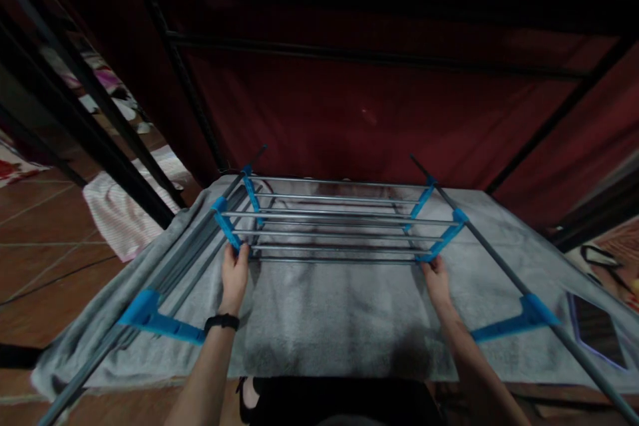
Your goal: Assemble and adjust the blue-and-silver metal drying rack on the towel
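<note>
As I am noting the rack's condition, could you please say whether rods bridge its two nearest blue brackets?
Unbridged: no rod crosses between the left near bracket and right near bracket, whereas rods span the farther brackets.

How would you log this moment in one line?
left hand: holding blue bracket | right hand: holding opposite bracket | metal rods: between them | gray cloth: beneath

Seemingly a home; tiled floor [60,233]; red curtain [319,106]; grey blanket [324,319]; striped cloth [124,213]; metal-rod rack [344,216]
</note>
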Motion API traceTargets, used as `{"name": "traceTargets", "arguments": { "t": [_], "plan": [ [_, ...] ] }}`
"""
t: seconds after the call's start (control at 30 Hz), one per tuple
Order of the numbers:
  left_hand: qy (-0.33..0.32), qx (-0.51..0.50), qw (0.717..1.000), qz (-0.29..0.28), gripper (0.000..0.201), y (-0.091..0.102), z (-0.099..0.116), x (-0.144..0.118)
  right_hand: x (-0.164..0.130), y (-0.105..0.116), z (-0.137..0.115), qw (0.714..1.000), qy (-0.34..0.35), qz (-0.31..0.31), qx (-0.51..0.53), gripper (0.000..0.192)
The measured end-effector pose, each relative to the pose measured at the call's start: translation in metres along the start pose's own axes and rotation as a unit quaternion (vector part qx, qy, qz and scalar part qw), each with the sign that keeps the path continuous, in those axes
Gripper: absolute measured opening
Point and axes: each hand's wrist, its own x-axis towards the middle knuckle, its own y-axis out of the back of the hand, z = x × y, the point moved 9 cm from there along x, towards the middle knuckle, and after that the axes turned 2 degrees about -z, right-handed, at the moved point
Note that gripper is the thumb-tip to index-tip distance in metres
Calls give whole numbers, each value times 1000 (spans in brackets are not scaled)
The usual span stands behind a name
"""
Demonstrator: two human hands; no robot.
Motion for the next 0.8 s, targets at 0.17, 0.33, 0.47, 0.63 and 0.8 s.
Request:
{"name": "traceTargets", "arguments": {
  "t": [0.17, 0.33, 0.47, 0.63, 0.8],
  "plan": [
    [31, 88, 995, 26, 21, -2, -5, 10, 7, 0, -14, 999, -30, -14, 37, 43],
    [48, 144, 988, 33, 17, -12, 4, 9, 11, 5, -19, 998, -51, 18, 30, 40],
    [55, 155, 985, 54, 16, -14, 7, 7, 11, 6, -17, 997, -57, 37, 24, 38],
    [59, 133, 987, 65, 18, -13, 2, 8, 10, 5, -15, 995, -64, 56, 42, 35],
    [37, 50, 995, 77, 27, -12, 3, 6, 9, 9, -21, 992, -55, 77, 89, 40]
  ]
}}
